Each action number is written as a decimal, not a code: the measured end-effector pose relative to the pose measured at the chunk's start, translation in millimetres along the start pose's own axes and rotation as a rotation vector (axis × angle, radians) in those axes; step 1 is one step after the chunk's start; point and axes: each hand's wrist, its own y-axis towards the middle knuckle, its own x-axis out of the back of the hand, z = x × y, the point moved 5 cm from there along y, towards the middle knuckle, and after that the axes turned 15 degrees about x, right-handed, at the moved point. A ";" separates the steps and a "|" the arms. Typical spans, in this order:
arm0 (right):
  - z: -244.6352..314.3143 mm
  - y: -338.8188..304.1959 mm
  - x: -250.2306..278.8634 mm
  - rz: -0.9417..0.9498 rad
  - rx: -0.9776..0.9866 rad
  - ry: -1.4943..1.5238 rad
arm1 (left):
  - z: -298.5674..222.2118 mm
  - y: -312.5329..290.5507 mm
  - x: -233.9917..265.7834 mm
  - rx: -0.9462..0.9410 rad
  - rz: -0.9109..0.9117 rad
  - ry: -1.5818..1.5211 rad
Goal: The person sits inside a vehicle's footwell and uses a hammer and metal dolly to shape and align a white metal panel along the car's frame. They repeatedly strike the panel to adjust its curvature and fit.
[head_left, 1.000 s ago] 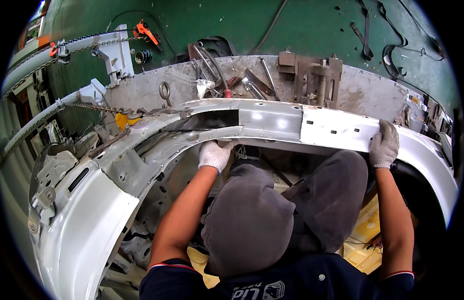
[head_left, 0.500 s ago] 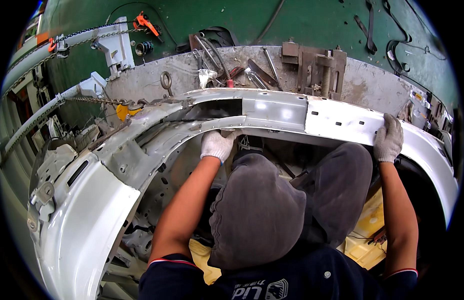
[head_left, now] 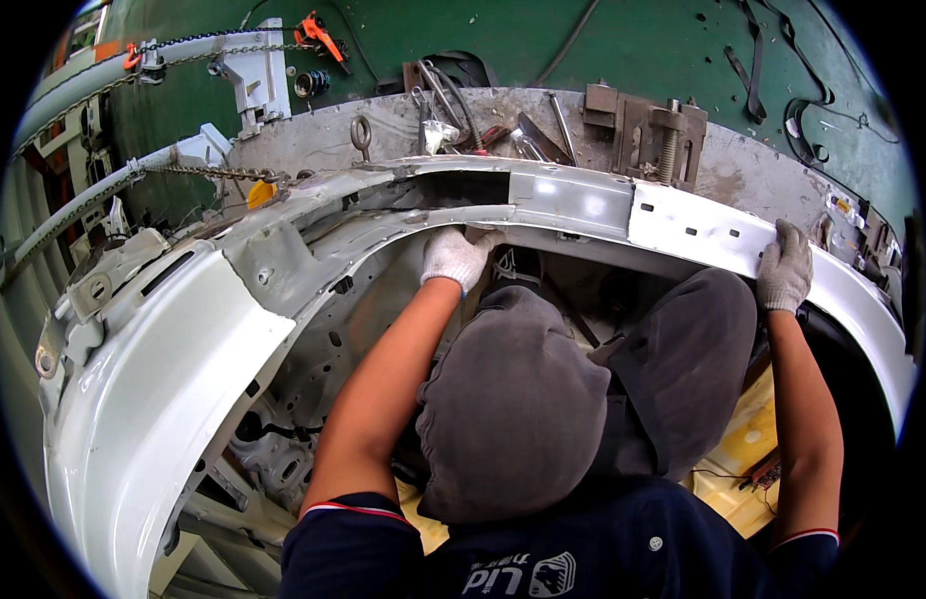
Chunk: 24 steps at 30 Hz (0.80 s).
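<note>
A bare metal car door sill (head_left: 573, 205) curves across the view, with a white patch panel (head_left: 697, 228) overlapping its right part. My left hand (head_left: 455, 257), in a pale knit glove, grips the sill's near lower edge left of the middle. Its thumb points right along that edge, and most of the fingers are hidden under the metal. Farther right, my gloved right hand (head_left: 785, 265) is wrapped on the sill at the right end of the patch panel, with its fingertips over the top face. Between my arms are my bent knees in dark grey trousers.
Wrenches (head_left: 438, 90) and other hand tools lie on the grey metal bench (head_left: 353, 125) beyond the sill. A rusty screw clamp (head_left: 668, 145) stands behind the panel. Chains (head_left: 209, 174) run from the left toward the bodywork. A cut white body panel (head_left: 174, 339) curves down at left.
The view has shifted, so the bench and clamp sit farther right and the sill a little higher. Both hands stay at the same places on the sill.
</note>
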 end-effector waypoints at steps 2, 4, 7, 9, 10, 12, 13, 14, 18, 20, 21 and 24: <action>0.1 1.4 0.5 -0.012 -0.002 0.007 | -0.7 2.6 -1.5 0.014 0.051 -0.013; -0.4 -1.3 -0.5 -0.008 -0.010 0.010 | -4.3 -6.0 3.6 -0.018 0.013 -0.036; -0.3 -1.8 0.5 0.000 -0.014 0.017 | -3.7 -6.6 2.0 -0.013 0.037 -0.046; 0.1 -1.0 1.0 0.000 -0.011 0.021 | -2.8 -1.6 -2.7 0.014 0.090 -0.067; -0.5 -2.0 1.6 0.000 -0.011 0.019 | -1.6 1.7 -7.7 -0.003 0.117 -0.102; 0.9 -0.5 2.2 0.001 -0.007 0.027 | 10.2 13.0 -19.6 -0.031 0.160 -0.173; 1.3 0.3 2.7 0.004 -0.007 0.029 | 18.0 20.5 -26.7 -0.027 0.157 -0.199; 1.9 1.0 3.0 0.007 -0.007 0.034 | 22.7 23.6 -28.5 -0.022 0.153 -0.224; -0.9 -3.1 -0.1 0.018 -0.041 0.041 | 2.5 5.3 -13.1 0.019 0.125 -0.083; 1.3 -0.4 2.0 0.025 -0.047 0.035 | -9.6 -7.3 1.8 -0.015 0.068 -0.048; 0.9 -0.7 2.0 0.025 -0.044 0.031 | -7.9 -5.9 0.3 -0.019 0.081 -0.051; 1.9 1.9 1.9 0.015 -0.031 0.027 | 0.1 0.1 -3.6 -0.016 0.122 -0.081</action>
